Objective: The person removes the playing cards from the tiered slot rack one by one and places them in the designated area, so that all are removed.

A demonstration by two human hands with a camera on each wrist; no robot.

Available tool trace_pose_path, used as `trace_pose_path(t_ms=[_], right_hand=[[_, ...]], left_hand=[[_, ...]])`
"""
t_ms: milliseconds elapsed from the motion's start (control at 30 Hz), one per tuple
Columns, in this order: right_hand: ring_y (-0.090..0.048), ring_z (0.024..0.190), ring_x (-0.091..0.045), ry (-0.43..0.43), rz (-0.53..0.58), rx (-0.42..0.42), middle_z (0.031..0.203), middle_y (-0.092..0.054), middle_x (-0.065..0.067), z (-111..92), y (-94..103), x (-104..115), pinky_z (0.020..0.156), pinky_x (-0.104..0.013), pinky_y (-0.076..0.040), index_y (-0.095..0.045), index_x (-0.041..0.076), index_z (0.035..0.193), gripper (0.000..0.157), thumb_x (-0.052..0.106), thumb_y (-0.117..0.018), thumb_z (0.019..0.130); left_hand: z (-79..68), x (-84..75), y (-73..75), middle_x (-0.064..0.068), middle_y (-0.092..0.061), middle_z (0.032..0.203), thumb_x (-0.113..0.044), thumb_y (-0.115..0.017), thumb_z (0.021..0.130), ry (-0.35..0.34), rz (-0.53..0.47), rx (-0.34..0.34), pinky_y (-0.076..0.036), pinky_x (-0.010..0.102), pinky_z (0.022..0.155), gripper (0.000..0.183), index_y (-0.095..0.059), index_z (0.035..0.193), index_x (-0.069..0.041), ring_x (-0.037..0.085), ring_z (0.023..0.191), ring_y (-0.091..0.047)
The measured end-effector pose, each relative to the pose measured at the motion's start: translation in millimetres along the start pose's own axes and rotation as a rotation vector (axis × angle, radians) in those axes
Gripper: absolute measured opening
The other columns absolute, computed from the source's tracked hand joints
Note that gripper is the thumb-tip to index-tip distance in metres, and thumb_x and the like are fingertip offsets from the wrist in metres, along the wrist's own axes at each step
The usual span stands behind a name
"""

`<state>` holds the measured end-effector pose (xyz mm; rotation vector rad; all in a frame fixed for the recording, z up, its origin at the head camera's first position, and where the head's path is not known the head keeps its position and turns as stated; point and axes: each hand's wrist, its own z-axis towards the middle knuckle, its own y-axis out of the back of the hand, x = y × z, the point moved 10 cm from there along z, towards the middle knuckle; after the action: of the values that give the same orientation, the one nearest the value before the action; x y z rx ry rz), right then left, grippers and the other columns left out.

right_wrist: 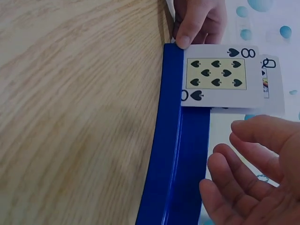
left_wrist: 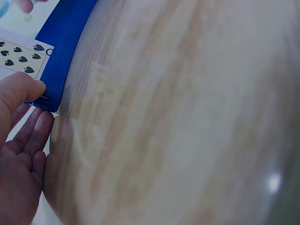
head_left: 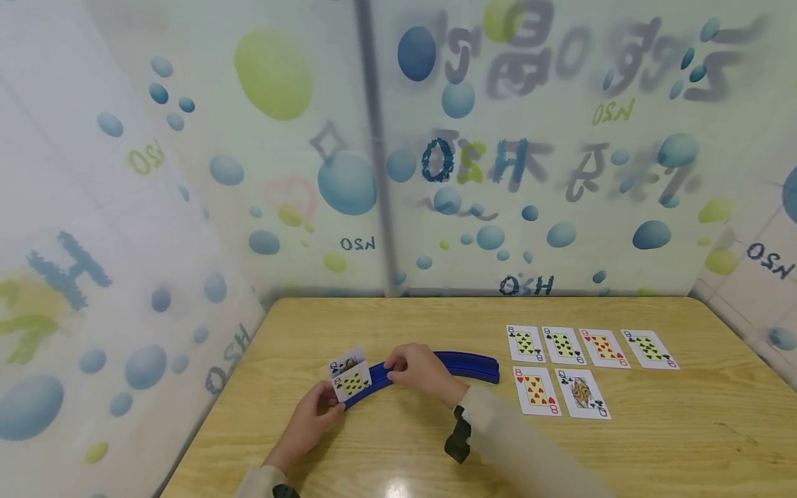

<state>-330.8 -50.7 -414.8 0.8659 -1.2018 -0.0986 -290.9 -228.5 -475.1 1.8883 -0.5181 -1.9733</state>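
A curved blue playing card holder (head_left: 468, 362) stands on the table. In its left end are two cards: an eight of spades (right_wrist: 216, 73) in front and a queen (right_wrist: 273, 84) behind it, partly covered. My left hand (head_left: 313, 415) grips that end of the holder, its thumb (left_wrist: 23, 89) at the front by the eight's lower corner and the other fingers behind and below. Near the holder's middle is my right hand (head_left: 420, 373), fingers loosely bent and nothing between them. In the right wrist view the right hand (right_wrist: 255, 173) is beside the holder's back edge, below the cards.
Right of the holder, face-up cards lie in two rows on the wooden table (head_left: 672, 429). The back row includes a nine of hearts (head_left: 604, 348); the front row has an eight of hearts (head_left: 537, 391) and a queen of clubs (head_left: 583, 394). A patterned curtain (head_left: 311, 263) hangs behind.
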Motion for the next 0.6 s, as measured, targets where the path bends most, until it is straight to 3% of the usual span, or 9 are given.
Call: trace_pose_path(t_ms=[600], right_hand=[[-0.051, 0.064, -0.007, -0.011, 0.04, -0.048, 0.073, -0.056, 0.005, 11.4, -26.5, 0.7, 0.056, -0.023, -0.044, -0.066, 0.008, 0.091, 0.01, 0.007, -0.068, 0.081]], left_hand=[[0.2, 0.5, -0.4, 0.007, -0.058, 0.097, 0.001, -0.064, 0.082, -0.007, 0.013, -0.007, -0.045, 0.035, 0.081, 0.025, -0.054, 0.104, 0.0, 0.018, 0.09, -0.055]])
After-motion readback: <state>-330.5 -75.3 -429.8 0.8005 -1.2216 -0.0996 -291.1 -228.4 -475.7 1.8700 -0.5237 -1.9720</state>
